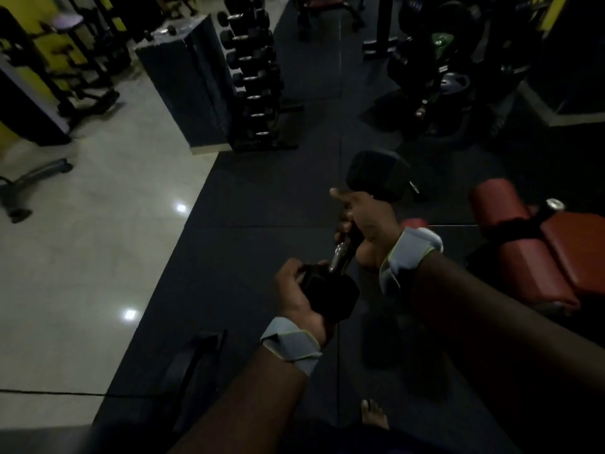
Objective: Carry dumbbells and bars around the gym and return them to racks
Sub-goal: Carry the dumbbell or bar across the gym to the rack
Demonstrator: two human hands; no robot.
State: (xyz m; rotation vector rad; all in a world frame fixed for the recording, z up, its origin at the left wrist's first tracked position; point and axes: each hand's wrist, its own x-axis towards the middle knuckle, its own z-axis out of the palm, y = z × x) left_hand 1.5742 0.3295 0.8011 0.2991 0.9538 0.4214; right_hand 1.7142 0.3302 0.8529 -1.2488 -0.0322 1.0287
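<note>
Nearest, the left hand (299, 291) has its grip cupped around the near head of the dumbbell (353, 237), while the right hand (363, 217) is wrapped closed on the handle just beyond it. Its long axis runs away from the body, tilting up to the far head, which hangs free above the dark floor mat (262, 191). Further off and to the left stands the dumbbell rack (258, 93), well apart, so the carry likely heads forward-left, with the left hand on the rack's side.
</note>
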